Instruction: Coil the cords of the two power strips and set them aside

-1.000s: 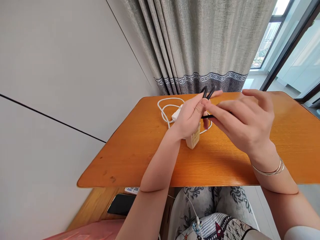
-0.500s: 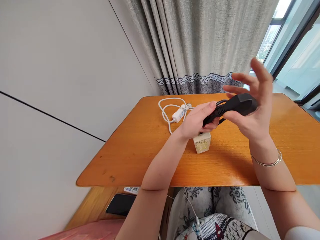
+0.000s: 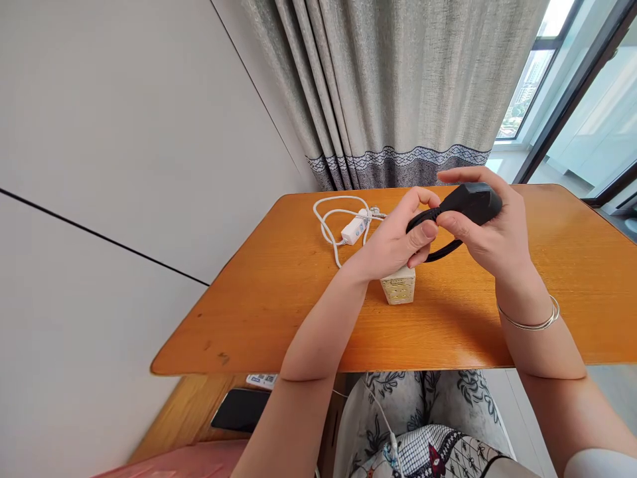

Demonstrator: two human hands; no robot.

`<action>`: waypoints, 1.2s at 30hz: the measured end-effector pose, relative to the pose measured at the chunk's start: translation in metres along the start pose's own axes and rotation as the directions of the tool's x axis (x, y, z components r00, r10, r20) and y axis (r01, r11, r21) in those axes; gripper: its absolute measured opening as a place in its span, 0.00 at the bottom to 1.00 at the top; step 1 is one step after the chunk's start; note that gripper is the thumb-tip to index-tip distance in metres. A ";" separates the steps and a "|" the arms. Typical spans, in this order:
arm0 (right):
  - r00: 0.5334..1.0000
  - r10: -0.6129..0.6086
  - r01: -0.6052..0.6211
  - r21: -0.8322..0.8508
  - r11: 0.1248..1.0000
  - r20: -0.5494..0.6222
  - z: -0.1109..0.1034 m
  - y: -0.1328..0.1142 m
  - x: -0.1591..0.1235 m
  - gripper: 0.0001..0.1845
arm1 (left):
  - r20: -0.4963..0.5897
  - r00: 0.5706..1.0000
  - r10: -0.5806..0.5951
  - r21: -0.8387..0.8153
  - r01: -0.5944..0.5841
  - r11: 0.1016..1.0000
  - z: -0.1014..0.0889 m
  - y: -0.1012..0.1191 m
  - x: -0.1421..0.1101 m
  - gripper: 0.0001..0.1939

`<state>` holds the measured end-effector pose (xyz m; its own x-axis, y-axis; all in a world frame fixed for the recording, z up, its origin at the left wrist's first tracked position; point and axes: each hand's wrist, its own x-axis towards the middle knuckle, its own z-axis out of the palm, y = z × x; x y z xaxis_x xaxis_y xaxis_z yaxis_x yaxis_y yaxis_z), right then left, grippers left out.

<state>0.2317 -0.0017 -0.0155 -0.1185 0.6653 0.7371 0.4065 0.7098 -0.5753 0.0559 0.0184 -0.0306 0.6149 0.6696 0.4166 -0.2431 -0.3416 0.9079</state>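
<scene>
In the head view, my right hand [image 3: 490, 229] grips a chunky black plug [image 3: 472, 202], thumb below and fingers over the far side. A black cable [image 3: 444, 252] runs from it in a loop. My left hand [image 3: 401, 236] pinches that cable close to the plug's narrow end. Under my left hand stands a small off-white power strip [image 3: 399, 289] with socket holes on its near face; its rear part is hidden by the hand. Behind and left lies a white cord [image 3: 323, 222] in loose loops, with a white inline box [image 3: 354, 229] on it.
Everything rests on an orange-brown wooden table [image 3: 269, 299] with rounded corners. A grey curtain [image 3: 413, 86] hangs behind it, and a pale wall [image 3: 99, 133] is at the left. Below the table's left front lies a dark phone [image 3: 240, 409] on a wooden surface.
My right hand's spread fingers have closed down around the black plug. My left hand has shifted from the plug's narrow end onto the cable, whose loop now shows more.
</scene>
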 end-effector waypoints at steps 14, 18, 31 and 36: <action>0.990 0.105 -0.121 0.193 0.974 0.093 0.007 0.034 0.003 0.40 | -0.272 0.921 0.279 0.411 -0.151 0.899 -0.008 -0.013 0.008 0.22; 0.962 0.163 -0.219 0.266 0.939 0.217 0.020 0.055 0.003 0.46 | -0.448 0.860 0.246 0.195 -0.175 0.965 -0.023 -0.022 0.015 0.19; 0.492 0.230 -0.480 0.041 0.876 0.839 0.094 0.063 -0.029 0.35 | -0.727 0.630 0.272 0.178 -0.209 0.962 -0.051 0.000 0.013 0.26; 0.510 0.321 -0.233 -0.231 0.945 0.798 0.079 0.053 -0.019 0.26 | -0.796 0.510 0.325 0.221 -0.255 0.941 -0.074 -0.003 0.014 0.27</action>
<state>0.1841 0.0414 -0.0876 -0.6533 0.7515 -0.0918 0.6206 0.4620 -0.6336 0.0098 0.0771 -0.0243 -0.3630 0.7554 0.5455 -0.2197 -0.6383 0.7378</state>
